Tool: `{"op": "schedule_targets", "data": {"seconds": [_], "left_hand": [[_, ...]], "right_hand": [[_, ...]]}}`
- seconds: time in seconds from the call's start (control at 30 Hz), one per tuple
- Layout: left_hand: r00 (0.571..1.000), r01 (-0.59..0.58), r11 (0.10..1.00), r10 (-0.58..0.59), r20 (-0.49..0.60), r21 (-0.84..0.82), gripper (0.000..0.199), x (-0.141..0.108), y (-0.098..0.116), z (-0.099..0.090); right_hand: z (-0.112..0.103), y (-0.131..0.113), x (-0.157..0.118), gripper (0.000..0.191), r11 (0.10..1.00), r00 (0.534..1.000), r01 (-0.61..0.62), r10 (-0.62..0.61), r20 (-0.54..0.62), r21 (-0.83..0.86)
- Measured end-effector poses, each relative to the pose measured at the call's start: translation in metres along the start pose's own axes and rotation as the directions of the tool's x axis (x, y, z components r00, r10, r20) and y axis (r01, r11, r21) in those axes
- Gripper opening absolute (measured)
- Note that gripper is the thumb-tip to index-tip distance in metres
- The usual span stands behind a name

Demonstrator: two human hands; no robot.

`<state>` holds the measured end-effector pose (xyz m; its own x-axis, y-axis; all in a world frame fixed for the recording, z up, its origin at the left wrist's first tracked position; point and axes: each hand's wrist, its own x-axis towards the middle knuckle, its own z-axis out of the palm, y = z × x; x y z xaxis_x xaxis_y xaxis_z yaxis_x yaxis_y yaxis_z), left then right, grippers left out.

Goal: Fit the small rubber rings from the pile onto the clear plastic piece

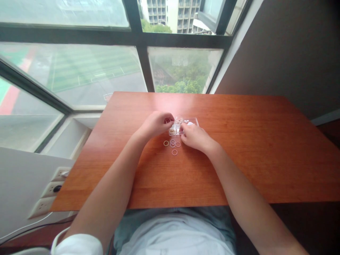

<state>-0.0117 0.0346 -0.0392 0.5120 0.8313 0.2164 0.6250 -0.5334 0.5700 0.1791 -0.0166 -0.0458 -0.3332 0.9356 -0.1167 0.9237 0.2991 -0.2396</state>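
Observation:
A small clear plastic box lies on the table between my hands, its transparent lid folded out to the right. Inside are several small elastic bands, in yellowish and pale tones. My left hand is at the box's left side, fingers curled together; a thin pale trace shows at the fingertips, too small to name. My right hand pinches the box's right side near the lid. Just in front of the box lie several loose bands, among them a yellowish one and a pink one.
The brown wooden table extends far to the right. Beyond its back edge stands a dark-framed window. Wall sockets with plugs and cables are low on the left. A grey wall rises at the right.

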Motion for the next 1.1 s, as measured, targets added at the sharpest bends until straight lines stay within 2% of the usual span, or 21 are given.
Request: {"op": "schedule_targets", "data": {"seconds": [0.33, 0.53, 0.63, 0.73, 0.83, 0.93, 1.0, 1.1], "left_hand": [[1.000, 0.015, 1.000, -0.014, 0.026, -0.020, 0.016, 0.000, 0.000, 0.005], [0.999, 0.012, 0.999, -0.011, 0.031, -0.037, 0.016, 0.000, -0.001, 0.006], [1.000, 0.006, 0.999, -0.005, 0.030, -0.035, 0.017, 0.001, -0.001, 0.007], [1.000, -0.003, 1.000, 0.004, 0.021, -0.029, 0.017, 0.001, -0.002, 0.008], [1.000, -0.002, 1.000, 0.002, 0.016, -0.030, 0.017, 0.000, -0.002, 0.008], [1.000, 0.006, 0.999, -0.006, 0.008, -0.040, 0.018, 0.000, -0.001, 0.008], [1.000, 0.009, 0.998, -0.009, 0.000, -0.057, 0.017, 0.000, 0.000, 0.008], [1.000, 0.018, 0.994, -0.019, -0.007, -0.104, 0.018, 0.000, 0.000, 0.008]], "right_hand": [[0.000, -0.001, 0.000, 0.021, 1.000, 1.000, 0.007, -0.007, 0.001, -0.005], [-0.001, 0.003, 0.000, 0.016, 0.996, 0.999, 0.031, -0.028, -0.038, 0.087], [-0.004, 0.006, -0.002, 0.013, 0.969, 0.999, 0.033, -0.034, 0.001, 0.246], [-0.007, 0.010, -0.004, 0.013, 0.859, 0.989, 0.014, -0.087, 0.120, 0.511], [-0.010, 0.015, -0.005, 0.010, 0.770, 0.978, -0.002, -0.132, 0.161, 0.638], [-0.011, 0.017, -0.004, 0.006, 0.771, 0.989, 0.050, -0.125, 0.074, 0.635], [-0.011, 0.014, -0.003, 0.003, 0.804, 0.993, 0.117, -0.104, -0.056, 0.583], [-0.008, 0.006, 0.000, 0.003, 0.880, 0.972, 0.173, -0.080, -0.220, 0.442]]}}
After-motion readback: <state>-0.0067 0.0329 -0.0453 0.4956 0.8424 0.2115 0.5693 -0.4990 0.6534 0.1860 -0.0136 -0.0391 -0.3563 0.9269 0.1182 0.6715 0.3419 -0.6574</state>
